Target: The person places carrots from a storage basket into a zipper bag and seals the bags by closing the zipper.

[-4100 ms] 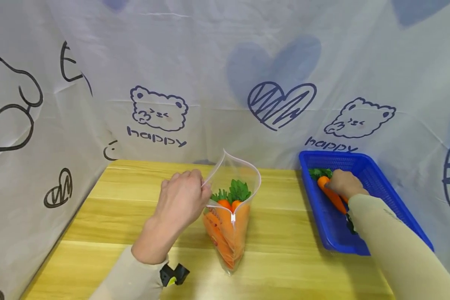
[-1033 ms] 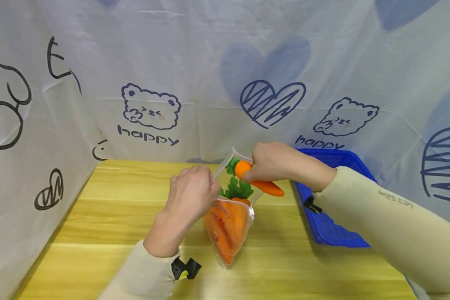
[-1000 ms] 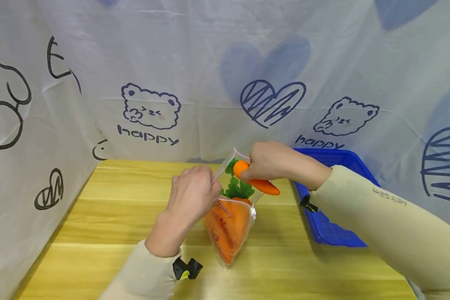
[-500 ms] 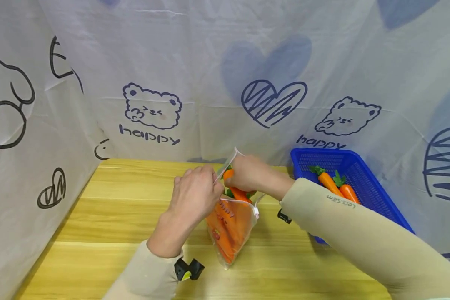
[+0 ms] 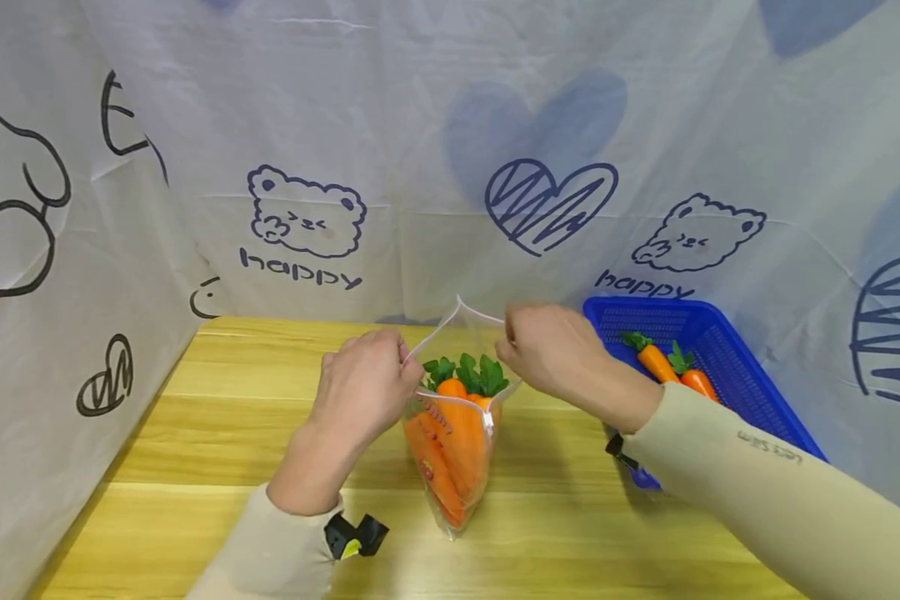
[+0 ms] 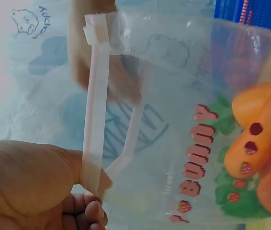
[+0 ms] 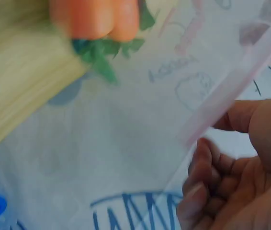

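Observation:
A clear slider zip bag [image 5: 457, 467], printed with "BUNNY" and small strawberries, stands on the table with its mouth spread. Several orange carrots [image 5: 450, 433] with green leafy tops lie inside, tops toward the mouth. My left hand [image 5: 367, 379] pinches the left side of the bag's rim; in the left wrist view the thumb [image 6: 73, 165] presses on the zip strip. At the right side of the rim is my right hand [image 5: 551, 354], carrying no carrot. Its fingers are loosely curled, and the right wrist view has a gap between thumb and fingers [image 7: 200, 167] beside the strip.
A blue plastic basket [image 5: 757, 383] stands at the right with carrots [image 5: 656, 362] in it; the right forearm covers part of it. The wooden table [image 5: 270, 358] meets a printed cloth [image 5: 420, 167] at the back and left.
My right hand brought a carrot from the basket, put it into the bag and let go. It has drawn back to the bag's right rim. My left hand has kept its pinch.

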Available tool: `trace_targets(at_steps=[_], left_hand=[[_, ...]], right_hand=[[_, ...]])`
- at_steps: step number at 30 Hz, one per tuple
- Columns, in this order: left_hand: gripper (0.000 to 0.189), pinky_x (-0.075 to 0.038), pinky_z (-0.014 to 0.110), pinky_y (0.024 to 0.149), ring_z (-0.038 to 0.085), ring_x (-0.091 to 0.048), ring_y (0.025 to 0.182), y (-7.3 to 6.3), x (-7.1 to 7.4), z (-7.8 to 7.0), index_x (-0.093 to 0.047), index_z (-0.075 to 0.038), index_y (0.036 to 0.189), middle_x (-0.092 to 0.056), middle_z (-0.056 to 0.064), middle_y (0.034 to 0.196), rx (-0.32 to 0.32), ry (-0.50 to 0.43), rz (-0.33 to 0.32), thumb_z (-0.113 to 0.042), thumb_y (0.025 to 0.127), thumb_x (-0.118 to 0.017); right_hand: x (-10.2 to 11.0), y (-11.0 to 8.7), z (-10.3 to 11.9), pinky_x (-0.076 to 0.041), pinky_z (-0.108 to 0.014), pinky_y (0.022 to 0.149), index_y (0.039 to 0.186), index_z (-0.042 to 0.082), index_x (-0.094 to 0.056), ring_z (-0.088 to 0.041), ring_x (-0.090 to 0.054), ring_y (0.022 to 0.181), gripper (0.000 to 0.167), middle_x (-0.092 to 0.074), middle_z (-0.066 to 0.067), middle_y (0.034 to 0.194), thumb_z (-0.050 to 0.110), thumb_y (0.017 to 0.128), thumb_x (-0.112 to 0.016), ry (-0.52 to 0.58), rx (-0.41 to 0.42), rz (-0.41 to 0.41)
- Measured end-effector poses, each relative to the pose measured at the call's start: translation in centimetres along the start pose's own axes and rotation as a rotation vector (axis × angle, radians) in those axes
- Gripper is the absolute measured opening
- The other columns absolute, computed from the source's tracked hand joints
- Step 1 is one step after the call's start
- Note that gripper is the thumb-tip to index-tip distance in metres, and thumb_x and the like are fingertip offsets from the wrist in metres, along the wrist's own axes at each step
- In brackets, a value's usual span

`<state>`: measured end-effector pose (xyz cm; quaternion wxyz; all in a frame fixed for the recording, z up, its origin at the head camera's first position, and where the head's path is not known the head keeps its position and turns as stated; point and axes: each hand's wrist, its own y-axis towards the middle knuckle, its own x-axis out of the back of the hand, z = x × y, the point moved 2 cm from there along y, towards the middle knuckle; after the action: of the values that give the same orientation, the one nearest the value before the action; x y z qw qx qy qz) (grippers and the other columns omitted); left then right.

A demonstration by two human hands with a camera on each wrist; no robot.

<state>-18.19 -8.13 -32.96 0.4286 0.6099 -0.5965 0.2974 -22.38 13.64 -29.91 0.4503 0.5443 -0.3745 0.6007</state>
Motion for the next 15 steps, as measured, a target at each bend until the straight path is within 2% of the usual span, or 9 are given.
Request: trace_targets(at_steps=[2, 6, 8, 10, 13, 15], left_hand=[[0.014, -0.044, 0.049, 0.077, 0.028, -0.059, 0.078, 0.0, 0.4, 0.3, -0.062, -0.012, 0.088, -0.062, 0.003, 0.078, 0.01, 0.009, 0.008, -0.023, 0.096, -0.062], [0.017, -0.045, 0.049, 0.072, 0.028, -0.059, 0.071, 0.1, 1.3, 0.5, -0.061, -0.012, 0.084, -0.061, 0.003, 0.073, 0.009, 0.053, 0.031, -0.024, 0.096, -0.061], [0.019, -0.045, 0.047, 0.067, 0.027, -0.058, 0.068, 0.3, 1.6, 0.3, -0.059, -0.013, 0.081, -0.059, 0.003, 0.07, -0.004, 0.071, 0.032, -0.024, 0.096, -0.06], [0.019, -0.045, 0.046, 0.064, 0.027, -0.057, 0.065, 0.6, 1.8, -0.1, -0.058, -0.013, 0.079, -0.059, 0.004, 0.069, -0.017, 0.082, 0.018, -0.022, 0.095, -0.058], [0.018, -0.047, 0.047, 0.065, 0.03, -0.058, 0.068, 0.8, 1.6, -0.6, -0.059, -0.011, 0.081, -0.06, 0.006, 0.071, -0.03, 0.117, -0.015, -0.022, 0.095, -0.058], [0.019, -0.049, 0.049, 0.068, 0.032, -0.06, 0.071, 0.8, 1.2, -0.8, -0.061, -0.008, 0.084, -0.061, 0.008, 0.073, -0.036, 0.159, -0.03, -0.024, 0.096, -0.061]], right_hand=[[0.4, -0.8, -1.2, -0.042, -0.035, 0.049, 0.084, 0.012, -0.061, -0.022, -0.055, 0.061, 0.024, -0.058, -0.003, 0.072, 0.031, 0.096, -0.066, -0.008, -0.041, -0.037], [0.4, -1.5, -2.4, -0.036, -0.032, 0.049, 0.073, 0.015, -0.058, -0.018, -0.048, 0.055, 0.031, -0.05, 0.002, 0.063, 0.034, 0.096, -0.067, 0.056, -0.067, 0.018], [0.3, -1.6, -2.4, -0.036, -0.031, 0.051, 0.069, 0.016, -0.059, -0.016, -0.047, 0.053, 0.03, -0.05, 0.003, 0.06, 0.03, 0.096, -0.065, 0.121, -0.051, 0.034], [0.1, -1.5, -2.0, -0.038, -0.031, 0.053, 0.071, 0.017, -0.061, -0.015, -0.048, 0.054, 0.024, -0.052, 0.003, 0.061, 0.025, 0.094, -0.063, 0.182, -0.02, 0.008], [0.0, -1.4, -1.3, -0.04, -0.031, 0.053, 0.076, 0.016, -0.064, -0.016, -0.052, 0.055, 0.019, -0.058, 0.003, 0.064, 0.023, 0.093, -0.063, 0.221, 0.003, -0.046], [-0.2, -1.3, -1.1, -0.04, -0.03, 0.051, 0.077, 0.015, -0.064, -0.015, -0.052, 0.054, 0.018, -0.058, 0.002, 0.065, 0.023, 0.094, -0.063, 0.226, 0.001, -0.054]])
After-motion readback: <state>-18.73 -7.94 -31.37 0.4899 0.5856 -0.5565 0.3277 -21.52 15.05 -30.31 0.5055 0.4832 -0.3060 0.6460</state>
